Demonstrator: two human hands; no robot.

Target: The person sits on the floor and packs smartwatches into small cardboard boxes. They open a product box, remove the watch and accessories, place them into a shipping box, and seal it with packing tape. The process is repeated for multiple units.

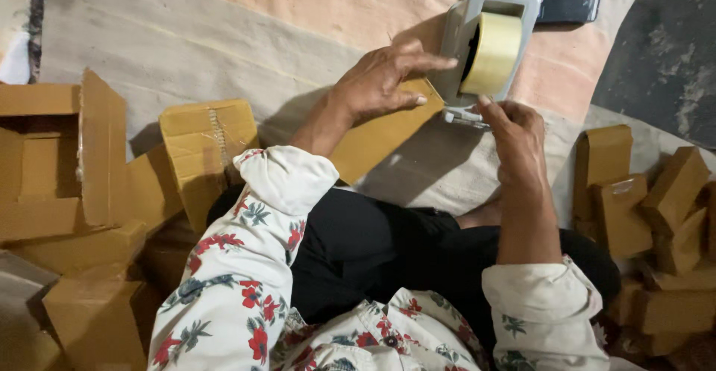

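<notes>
Two hands at a tape dispenser (488,46): left hand (384,80) spread on a cardboard box (380,136), right hand (514,132) pinching tape.

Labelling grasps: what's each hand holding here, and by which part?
Right hand pinches the tape end at the dispenser's cutter. Left hand rests spread on a small cardboard box, holding it down by its top face.

Dim warm light, soft shadows, perhaps slight blur.

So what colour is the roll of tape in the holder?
Pale yellowish-cream roll of sticky tape, sitting in a grey plastic dispenser; head view shows it.
</notes>
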